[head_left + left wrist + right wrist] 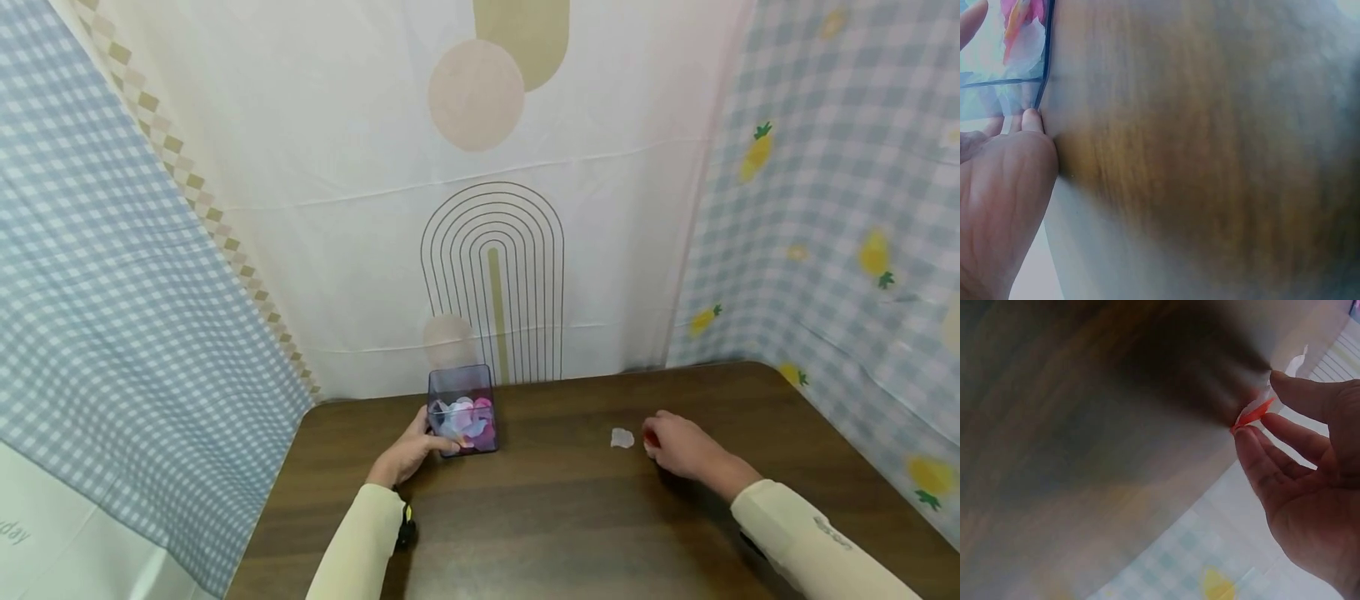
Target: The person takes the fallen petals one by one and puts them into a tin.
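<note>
A see-through purple-tinted box (pixel 462 410) filled with white, pink and purple petals (pixel 468 421) sits on the table toward the back. My left hand (pixel 408 452) grips its left side, thumb across the front and fingers along the side wall. In the left wrist view the palm (pixel 1000 200) lies low beside the box corner. Over on the right, my right hand (pixel 678 446) is down at the tabletop with a red petal (pixel 1255 411) between thumb and fingers. A whitish petal (pixel 622 437) lies flat just left of those fingers.
The brown wooden table (pixel 540 533) has a rounded back right corner. A white patterned cloth (pixel 360 275) hangs right behind its back edge, with checked cloths (pixel 825 208) at both sides.
</note>
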{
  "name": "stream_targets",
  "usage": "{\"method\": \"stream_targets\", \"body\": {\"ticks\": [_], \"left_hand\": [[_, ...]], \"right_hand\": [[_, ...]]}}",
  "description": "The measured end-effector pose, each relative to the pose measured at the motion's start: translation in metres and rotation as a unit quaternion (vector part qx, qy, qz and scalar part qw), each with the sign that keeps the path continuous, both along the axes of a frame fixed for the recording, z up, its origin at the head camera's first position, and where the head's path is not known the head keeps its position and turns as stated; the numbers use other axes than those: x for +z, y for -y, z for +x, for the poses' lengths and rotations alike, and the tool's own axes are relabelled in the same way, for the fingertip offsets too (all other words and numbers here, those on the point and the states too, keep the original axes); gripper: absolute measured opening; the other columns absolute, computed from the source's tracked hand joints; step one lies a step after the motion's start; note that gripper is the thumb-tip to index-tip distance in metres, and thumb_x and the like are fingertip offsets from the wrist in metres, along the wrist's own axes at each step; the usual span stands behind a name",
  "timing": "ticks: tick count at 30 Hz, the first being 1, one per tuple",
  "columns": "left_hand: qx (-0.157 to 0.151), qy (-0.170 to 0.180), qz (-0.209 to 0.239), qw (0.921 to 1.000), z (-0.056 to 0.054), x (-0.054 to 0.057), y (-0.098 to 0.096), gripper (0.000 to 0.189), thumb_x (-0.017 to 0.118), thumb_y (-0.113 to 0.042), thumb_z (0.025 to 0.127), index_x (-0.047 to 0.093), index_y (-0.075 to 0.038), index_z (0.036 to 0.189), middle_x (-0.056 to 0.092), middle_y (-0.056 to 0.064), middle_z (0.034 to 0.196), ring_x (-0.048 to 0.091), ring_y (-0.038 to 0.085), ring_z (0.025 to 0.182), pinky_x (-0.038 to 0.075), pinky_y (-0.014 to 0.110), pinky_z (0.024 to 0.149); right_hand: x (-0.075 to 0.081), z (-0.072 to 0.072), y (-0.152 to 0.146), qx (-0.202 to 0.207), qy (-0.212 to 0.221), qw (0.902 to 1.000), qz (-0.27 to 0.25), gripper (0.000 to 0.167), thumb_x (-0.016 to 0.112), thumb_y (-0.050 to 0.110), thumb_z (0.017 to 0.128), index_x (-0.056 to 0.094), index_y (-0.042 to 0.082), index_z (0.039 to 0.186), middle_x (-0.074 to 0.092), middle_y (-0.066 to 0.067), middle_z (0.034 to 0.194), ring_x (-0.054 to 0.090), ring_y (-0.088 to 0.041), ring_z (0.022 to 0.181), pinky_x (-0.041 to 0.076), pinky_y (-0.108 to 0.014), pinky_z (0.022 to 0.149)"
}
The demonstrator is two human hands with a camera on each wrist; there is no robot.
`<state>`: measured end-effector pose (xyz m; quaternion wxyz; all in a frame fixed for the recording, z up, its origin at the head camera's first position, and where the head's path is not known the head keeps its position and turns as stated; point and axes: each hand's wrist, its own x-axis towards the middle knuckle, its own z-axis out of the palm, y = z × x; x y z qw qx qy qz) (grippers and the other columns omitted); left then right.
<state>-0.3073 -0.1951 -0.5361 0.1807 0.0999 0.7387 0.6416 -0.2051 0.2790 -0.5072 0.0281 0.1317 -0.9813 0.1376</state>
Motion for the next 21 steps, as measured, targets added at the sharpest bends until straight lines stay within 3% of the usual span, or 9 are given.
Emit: {"method": "stream_targets", "body": {"ticks": [11,21], "left_hand": [[0.007,0.009,0.007,0.9999,-0.002,0.001,-0.001,0.098,0.085,0.001,0.079,0.027,-0.007,0.159,0.042,0.018,0.159,0.042,0.032,0.143,0.025,0.055,0.131],[0.008,0.017,0.009,0.9998,0.001,0.0,0.0,0.101,0.086,-0.002,0.079,0.026,-0.008,0.16,0.042,0.019,0.16,0.038,0.034,0.147,0.02,0.059,0.133]], "right_hand": [[-0.001,-0.007,-0.005,0.01,-0.024,0.9991,0.033,0.022,0.068,-0.008,0.086,0.058,0.011,0.08,0.051,-0.001,0.081,0.045,-0.013,0.069,0.043,-0.031,0.062],[-0.01,-0.009,-0.011,-0.024,-0.009,0.9997,0.005,0.016,0.067,-0.001,0.094,0.065,0.011,0.083,0.061,-0.003,0.084,0.054,-0.015,0.073,0.05,-0.036,0.066]]}}
